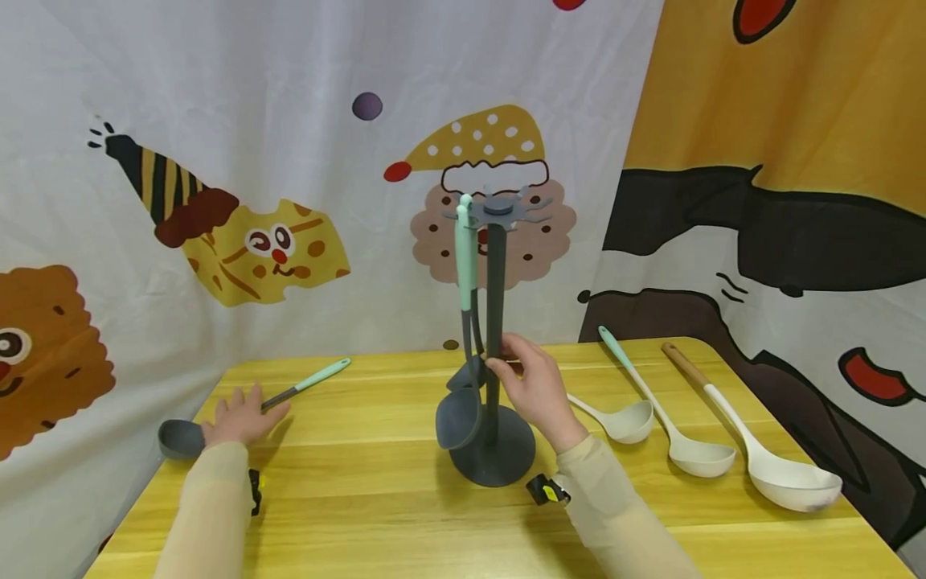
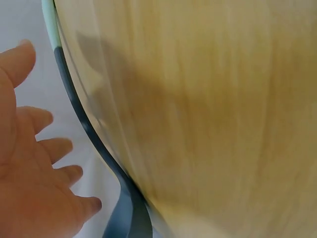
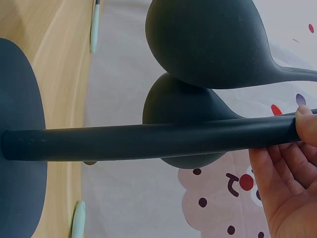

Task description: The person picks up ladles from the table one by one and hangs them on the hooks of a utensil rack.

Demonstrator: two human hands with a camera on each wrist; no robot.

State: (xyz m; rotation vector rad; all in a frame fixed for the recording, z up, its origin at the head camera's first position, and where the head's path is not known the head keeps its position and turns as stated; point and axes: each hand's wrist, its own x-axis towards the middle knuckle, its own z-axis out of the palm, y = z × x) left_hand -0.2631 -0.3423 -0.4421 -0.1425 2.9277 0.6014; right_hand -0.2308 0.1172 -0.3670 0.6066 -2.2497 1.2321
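Note:
A dark grey utensil stand (image 1: 496, 297) rises from a round base near the table's middle. My right hand (image 1: 535, 390) pinches its pole between thumb and fingers; the right wrist view shows the thumb (image 3: 306, 124) on that pole (image 3: 124, 143). Two dark ladles with mint handles hang on the stand's left side, the nearer ladle (image 1: 459, 420) partly covering the farther ladle (image 1: 465, 375). At the left lies another dark ladle (image 1: 181, 440) with a mint handle. Over its shaft my left hand (image 1: 242, 416) spreads its fingers, and the left wrist view shows them apart from the shaft (image 2: 81, 116).
On the right side lie three pale ladles: a short ladle (image 1: 628, 423) partly behind my right hand, a mint-handled ladle (image 1: 702, 457) and a wooden-handled ladle (image 1: 792, 482). A printed curtain (image 1: 362, 193) hangs behind the wooden table (image 1: 347, 498).

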